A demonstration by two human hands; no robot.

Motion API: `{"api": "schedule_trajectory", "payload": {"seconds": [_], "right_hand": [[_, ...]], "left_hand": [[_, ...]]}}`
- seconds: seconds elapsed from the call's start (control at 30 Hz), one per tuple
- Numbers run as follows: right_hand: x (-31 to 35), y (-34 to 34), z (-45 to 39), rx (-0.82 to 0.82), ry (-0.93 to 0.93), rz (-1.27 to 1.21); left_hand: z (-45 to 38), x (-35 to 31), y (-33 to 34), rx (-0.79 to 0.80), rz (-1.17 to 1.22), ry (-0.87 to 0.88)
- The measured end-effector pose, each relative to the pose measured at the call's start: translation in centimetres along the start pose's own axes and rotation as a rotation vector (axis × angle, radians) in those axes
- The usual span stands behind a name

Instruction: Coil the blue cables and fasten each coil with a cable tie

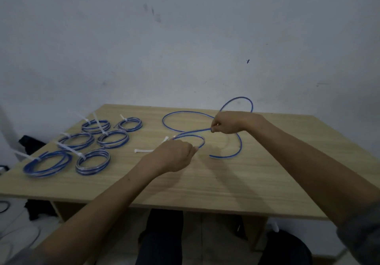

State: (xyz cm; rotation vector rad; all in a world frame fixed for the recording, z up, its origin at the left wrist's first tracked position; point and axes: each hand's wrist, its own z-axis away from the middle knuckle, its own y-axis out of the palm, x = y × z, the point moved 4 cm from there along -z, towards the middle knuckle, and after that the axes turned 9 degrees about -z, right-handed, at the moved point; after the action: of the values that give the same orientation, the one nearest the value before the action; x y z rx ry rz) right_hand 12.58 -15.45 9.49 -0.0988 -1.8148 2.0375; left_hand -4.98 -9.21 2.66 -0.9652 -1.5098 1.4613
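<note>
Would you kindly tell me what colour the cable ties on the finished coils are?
White, seen in the head view: each cable tie stands out against its blue coil.

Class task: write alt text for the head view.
Left hand and right hand each pinch a loose blue cable looping over a wooden table. Six tied coils lie to the left, with white cable ties nearby.
</note>
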Motion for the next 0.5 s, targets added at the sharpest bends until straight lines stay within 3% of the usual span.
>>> {"api": "schedule_trajectory", "payload": {"seconds": [0.17, 0.23, 0.33, 0.4, 0.5], "right_hand": [[0.5, -0.8, 0.0, -0.206, 0.004, -0.112], [0.7, -1.1, 0.0, -0.46, -0.001, -0.068], [1.1, -0.9, 0.4, -0.813, -0.015, -0.117], [1.1, -0.3, 0.4, -0.896, -0.007, -0.283], [0.8, 0.5, -0.2, -0.869, 0.033, -0.545]], "left_hand": [[-1.1, 1.7, -0.1, -0.389, -0.001, -0.093], [-1.1, 2.1, -0.2, -0.523, 0.01, -0.104], [-1.3, 1.8, -0.1, -0.597, 0.067, -0.075], [-1.5, 1.4, -0.3, -0.613, 0.133, -0.07], [-1.7, 1.3, -0.6, -0.641, 0.191, -0.067]]}}
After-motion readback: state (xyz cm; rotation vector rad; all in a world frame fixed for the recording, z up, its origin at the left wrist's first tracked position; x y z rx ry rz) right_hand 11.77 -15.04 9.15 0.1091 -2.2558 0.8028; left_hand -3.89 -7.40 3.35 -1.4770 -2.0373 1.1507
